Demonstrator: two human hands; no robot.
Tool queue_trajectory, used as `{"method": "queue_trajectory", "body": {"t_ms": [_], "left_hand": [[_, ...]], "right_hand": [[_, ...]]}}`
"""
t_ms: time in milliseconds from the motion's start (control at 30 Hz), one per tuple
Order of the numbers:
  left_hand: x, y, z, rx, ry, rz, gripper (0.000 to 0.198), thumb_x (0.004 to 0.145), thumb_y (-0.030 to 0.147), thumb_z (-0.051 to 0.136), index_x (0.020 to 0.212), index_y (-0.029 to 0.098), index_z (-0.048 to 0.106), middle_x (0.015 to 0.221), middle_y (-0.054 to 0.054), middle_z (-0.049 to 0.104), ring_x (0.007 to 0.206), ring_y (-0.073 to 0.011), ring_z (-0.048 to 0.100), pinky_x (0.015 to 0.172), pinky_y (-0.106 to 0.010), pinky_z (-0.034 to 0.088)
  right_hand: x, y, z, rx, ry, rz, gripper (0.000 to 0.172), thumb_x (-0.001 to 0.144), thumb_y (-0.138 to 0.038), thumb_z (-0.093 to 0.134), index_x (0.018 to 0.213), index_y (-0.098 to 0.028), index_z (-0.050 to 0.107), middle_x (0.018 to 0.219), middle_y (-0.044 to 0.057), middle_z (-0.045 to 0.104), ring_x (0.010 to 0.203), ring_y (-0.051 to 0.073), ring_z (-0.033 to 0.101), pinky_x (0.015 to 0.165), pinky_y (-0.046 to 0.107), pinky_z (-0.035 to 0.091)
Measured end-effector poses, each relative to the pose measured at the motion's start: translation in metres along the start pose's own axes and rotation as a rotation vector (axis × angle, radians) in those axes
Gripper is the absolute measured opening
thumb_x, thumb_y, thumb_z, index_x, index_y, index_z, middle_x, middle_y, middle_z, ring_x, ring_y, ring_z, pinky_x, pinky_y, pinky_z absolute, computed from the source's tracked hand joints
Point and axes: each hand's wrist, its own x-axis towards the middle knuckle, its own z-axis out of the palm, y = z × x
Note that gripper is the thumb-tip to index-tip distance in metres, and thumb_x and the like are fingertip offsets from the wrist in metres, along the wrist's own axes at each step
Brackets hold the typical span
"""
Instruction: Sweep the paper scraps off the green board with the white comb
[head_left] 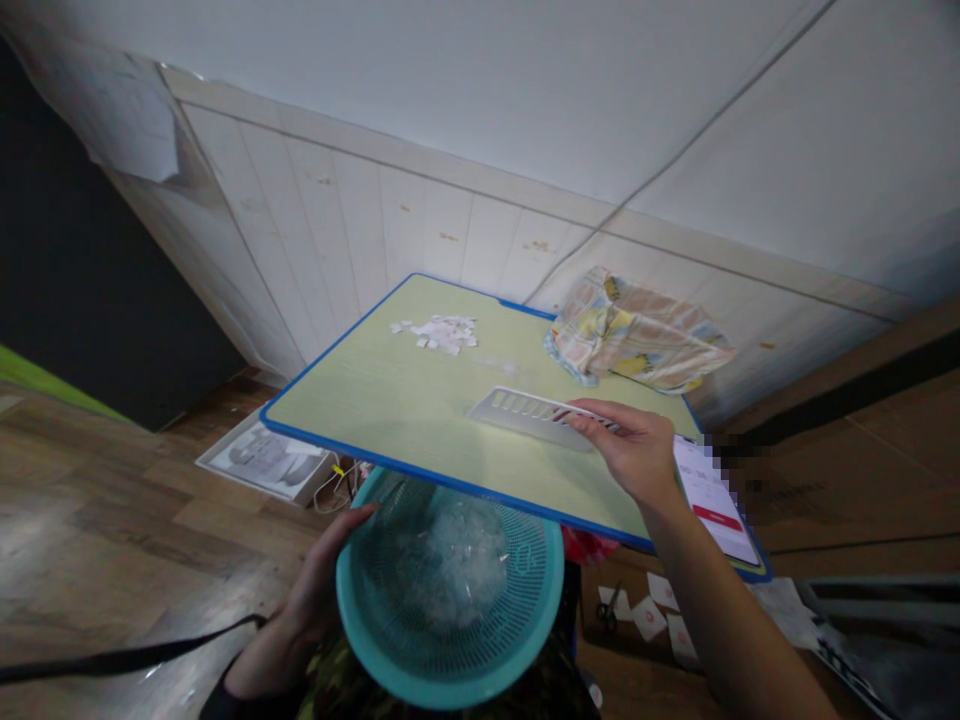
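My left hand (315, 590) grips the rim of a round teal plastic basket (352, 620) held just below the near edge of a pale green table with a blue border (360, 400). Clear crumpled plastic pieces (457, 565) lie inside the basket. My right hand (634, 445) rests on the table and pinches the end of a white slotted plastic strip (517, 408), which lies flat on the tabletop. A small heap of white square pieces (442, 332) sits further back on the table.
A crumpled patterned cloth (637, 335) lies at the table's far right corner by the white panelled wall. A white sheet with a red mark (712, 495) lies near my right wrist. A flat box (262, 460) and scissors (611, 610) with paper squares lie on the wooden floor.
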Motion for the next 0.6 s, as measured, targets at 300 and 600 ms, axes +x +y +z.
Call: {"method": "queue_trajectory", "body": {"t_ms": [300,600], "left_hand": [[-0.002,0.003,0.008,-0.009,0.02,-0.036,0.03,0.096,0.016,0.051,0.114,0.001,0.07,0.071,-0.014,0.082,0.06,-0.0282,0.078,0.064,-0.039,0.065],[-0.005,0.004,0.011,0.005,0.047,-0.012,0.022,0.094,0.013,0.053,0.094,0.008,0.074,0.067,-0.011,0.081,0.065,-0.0281,0.079,0.065,-0.037,0.065]], "right_hand": [[0.016,0.003,0.036,0.12,-0.105,-0.005,0.014,0.08,-0.029,0.076,0.092,-0.027,0.082,0.09,0.001,0.08,0.081,0.021,0.077,0.075,0.029,0.061],[0.0,-0.002,0.0,-0.025,-0.014,-0.032,0.013,0.082,-0.025,0.074,0.092,-0.027,0.082,0.09,0.001,0.081,0.08,0.02,0.077,0.076,0.028,0.061]]}}
